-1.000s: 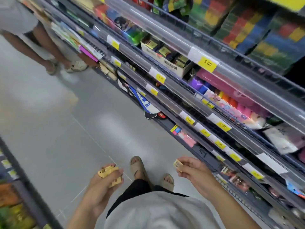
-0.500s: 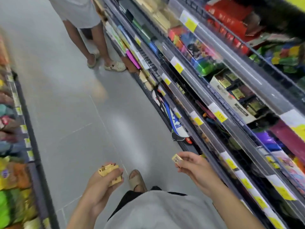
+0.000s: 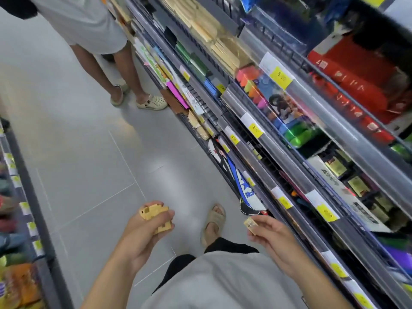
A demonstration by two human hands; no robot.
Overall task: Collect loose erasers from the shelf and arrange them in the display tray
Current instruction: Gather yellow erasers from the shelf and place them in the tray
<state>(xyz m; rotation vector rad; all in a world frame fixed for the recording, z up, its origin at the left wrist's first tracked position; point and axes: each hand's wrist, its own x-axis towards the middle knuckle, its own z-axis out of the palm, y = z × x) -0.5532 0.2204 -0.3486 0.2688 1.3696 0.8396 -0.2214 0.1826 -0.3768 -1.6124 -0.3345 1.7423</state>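
My left hand (image 3: 142,233) is closed around a small bunch of yellow erasers (image 3: 153,214), which stick out above and below my fingers. My right hand (image 3: 272,239) pinches a single yellow eraser (image 3: 250,224) between thumb and fingers. Both hands hover in front of my waist over the grey aisle floor. The stationery shelf (image 3: 289,134) runs along my right, with a white box of small packs (image 3: 341,172) on one level. I cannot pick out a display tray for certain.
Another person (image 3: 107,63) in sandals stands up the aisle beside the same shelf. A second shelf of packets (image 3: 15,241) lines the left edge. Rackets (image 3: 243,186) lean at the shelf's foot. My sandalled foot (image 3: 214,219) is between my hands.
The view has swung up the aisle, so the other person appears closer and the shelf has shifted right. Both hands keep the same grip on the erasers.
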